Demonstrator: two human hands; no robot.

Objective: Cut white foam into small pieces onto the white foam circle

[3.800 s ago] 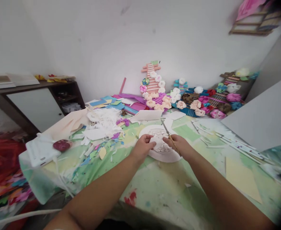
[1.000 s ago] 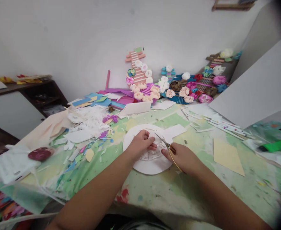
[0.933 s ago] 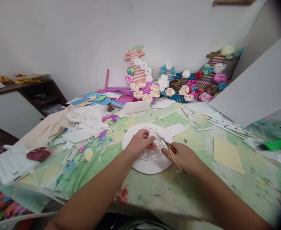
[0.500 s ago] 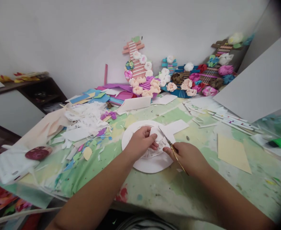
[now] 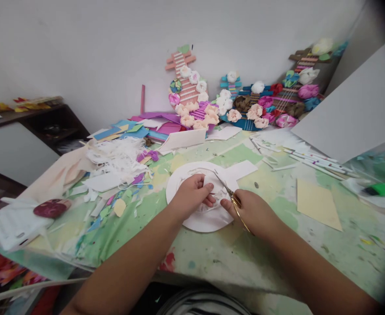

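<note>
A white round paper disc [image 5: 182,181] lies on the green paint-stained table [image 5: 231,258]. At its middle sits a small white paper flower piece [image 5: 212,186]. My left hand [image 5: 192,197] is closed, pinching that piece between thumb and fingers. My right hand [image 5: 251,212] is closed on small gold-handled scissors [image 5: 233,202], whose blades point up-left onto the white piece beside my left fingers.
White paper shreds [image 5: 120,155] and coloured scraps lie to the left. Finished flower crafts [image 5: 241,103] lean on the wall. A grey board [image 5: 352,113] stands at right above white paper sticks [image 5: 310,159]. A cream sheet [image 5: 317,204] and green marker [image 5: 384,188] lie right.
Both hands stay on the white piece on the disc; the scissors have shifted slightly along it. The camera has tilted a little downward and the view has drifted.
</note>
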